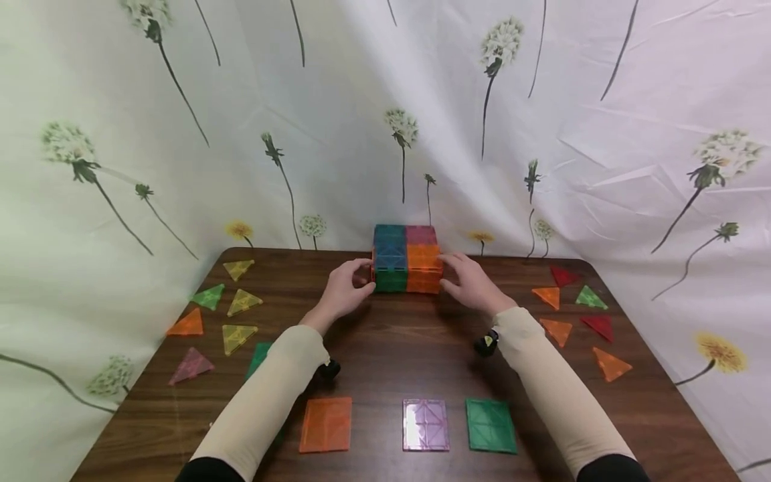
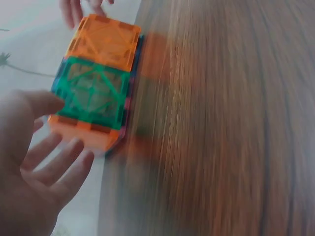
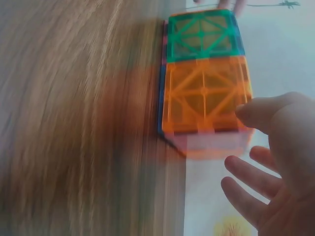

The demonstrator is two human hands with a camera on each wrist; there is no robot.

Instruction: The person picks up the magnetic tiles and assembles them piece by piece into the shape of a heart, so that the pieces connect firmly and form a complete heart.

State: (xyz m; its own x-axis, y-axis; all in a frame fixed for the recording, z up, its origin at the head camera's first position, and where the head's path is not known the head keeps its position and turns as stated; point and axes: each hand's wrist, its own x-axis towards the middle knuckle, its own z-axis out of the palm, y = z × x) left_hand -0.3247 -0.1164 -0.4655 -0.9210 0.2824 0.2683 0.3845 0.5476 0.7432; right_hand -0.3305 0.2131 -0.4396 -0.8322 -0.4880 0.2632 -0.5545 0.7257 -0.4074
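A box (image 1: 391, 258) built of translucent magnetic tiles stands at the back of the table. Blue, magenta and orange tiles make its top; its front has a green tile (image 2: 93, 92) and an orange tile (image 3: 204, 93). At its left end is my left hand (image 1: 346, 289), thumb by the green tile's edge, fingers spread loosely beside the end face. My right hand (image 1: 472, 286) mirrors it at the right end, with its thumb at the orange tile's edge and its other fingers apart from the end face. Neither hand is clearly gripping the box.
Triangle tiles lie along the left side, such as a yellow one (image 1: 239, 339), and the right side, such as an orange one (image 1: 611, 365). Near the front lie orange (image 1: 326, 425), purple (image 1: 425, 425) and green (image 1: 490, 426) squares. A cloth backdrop (image 1: 355, 154) hangs behind.
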